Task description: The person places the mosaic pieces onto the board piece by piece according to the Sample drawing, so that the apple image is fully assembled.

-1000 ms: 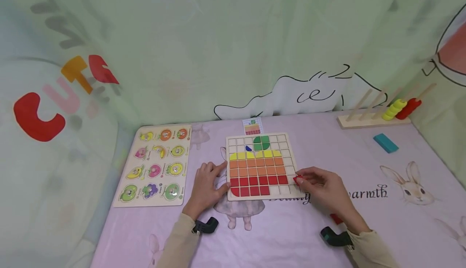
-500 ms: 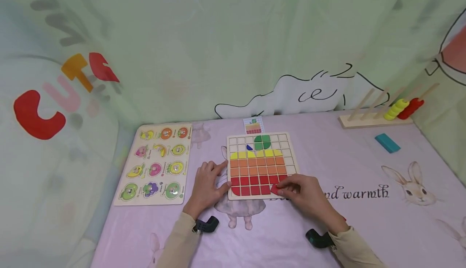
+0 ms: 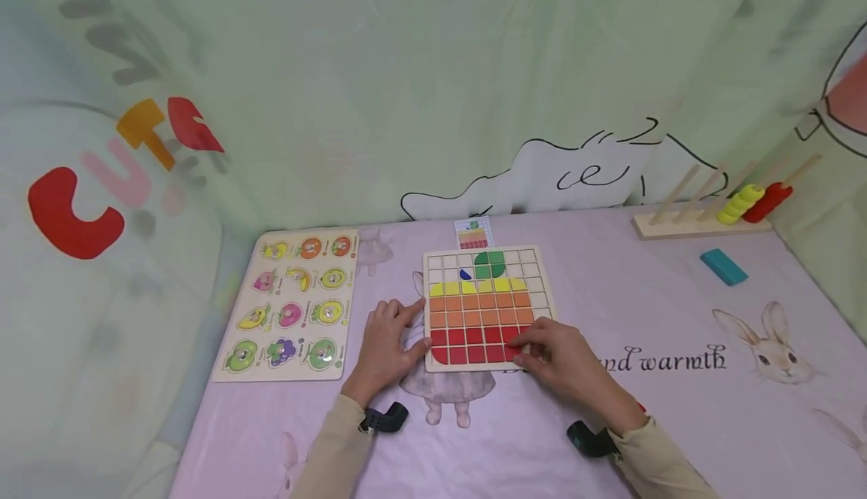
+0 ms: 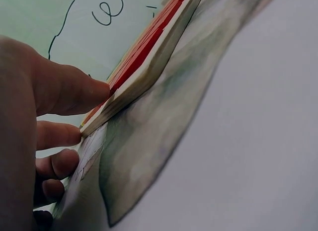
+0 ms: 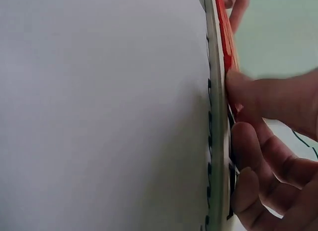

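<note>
A square wooden grid board (image 3: 538, 299) lies in front of me, filled with rows of red, orange and yellow tiles, plus green and blue pieces (image 3: 489, 264) near its top. My left hand (image 3: 382, 348) rests at the board's left edge. In the left wrist view its thumb (image 4: 84, 92) touches the near corner and the index finger meets the side. My right hand (image 3: 565, 360) pinches a red tile (image 3: 512, 353) between thumb and index finger in the bottom row, right of the other red tiles. The hand covers the board's lower right corner.
A small pattern card (image 3: 473, 233) lies behind the board. To the left is a fruit puzzle board (image 3: 291, 376). At the back right stand a peg stacker (image 3: 677, 229) with yellow and red beads and a teal block (image 3: 723, 266). A red piece (image 3: 641, 407) peeks out by the right wrist.
My right hand has brought the red tile leftward from the board's right edge to the bottom row, and the tile now lies flatter there. The left hand has stayed in place.
</note>
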Tool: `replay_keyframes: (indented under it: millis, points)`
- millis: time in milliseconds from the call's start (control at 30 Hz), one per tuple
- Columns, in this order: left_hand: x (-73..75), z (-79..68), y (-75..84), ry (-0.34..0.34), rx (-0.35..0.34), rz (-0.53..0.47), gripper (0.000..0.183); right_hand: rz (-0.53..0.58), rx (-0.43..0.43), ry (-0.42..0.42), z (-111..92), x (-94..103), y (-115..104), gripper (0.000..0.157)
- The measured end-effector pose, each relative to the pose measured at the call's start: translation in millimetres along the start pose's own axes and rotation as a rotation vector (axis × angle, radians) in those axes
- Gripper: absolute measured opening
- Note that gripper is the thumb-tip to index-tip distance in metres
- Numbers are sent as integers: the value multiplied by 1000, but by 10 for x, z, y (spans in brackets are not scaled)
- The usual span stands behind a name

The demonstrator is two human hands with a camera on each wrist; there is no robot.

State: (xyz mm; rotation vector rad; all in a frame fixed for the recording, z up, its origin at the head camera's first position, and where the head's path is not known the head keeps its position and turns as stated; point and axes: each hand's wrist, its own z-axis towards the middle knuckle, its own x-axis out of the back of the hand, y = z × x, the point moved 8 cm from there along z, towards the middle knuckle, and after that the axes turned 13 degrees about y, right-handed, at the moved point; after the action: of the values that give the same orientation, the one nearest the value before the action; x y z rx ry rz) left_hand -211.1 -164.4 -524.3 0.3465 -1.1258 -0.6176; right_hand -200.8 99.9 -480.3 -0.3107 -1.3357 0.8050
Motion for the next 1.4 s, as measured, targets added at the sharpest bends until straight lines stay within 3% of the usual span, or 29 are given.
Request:
replay_keyframes:
  millis: [333, 567, 767, 900, 1033, 1133, 1200, 1400]
  points:
    - [7, 2, 14, 3, -5, 12, 66, 24, 11, 15, -5, 40, 0, 22]
    - [-1, 0, 10, 6, -8, 11, 67, -40, 15, 22, -15, 18, 17, 22]
    - [-4, -5, 27, 5, -16, 19, 67, -38, 0, 73, -56, 205, 17, 21]
    - [-12, -5, 31, -3, -15, 22, 66, -114, -113, 73, -146, 489, 239, 30]
    - [-7, -2, 36, -3, -20, 27, 66, -266, -309, -55, -365, 727, 666, 58]
    - [11, -3, 32, 10, -19, 29, 66, -341, -391, -142, -555, 826, 906, 68]
    - [23, -6, 28, 16, -15, 23, 66, -346, -400, -162, -659, 837, 971, 62]
    - [27, -9, 31, 10, -14, 12, 66, -324, -362, -147, -807, 729, 907, 25]
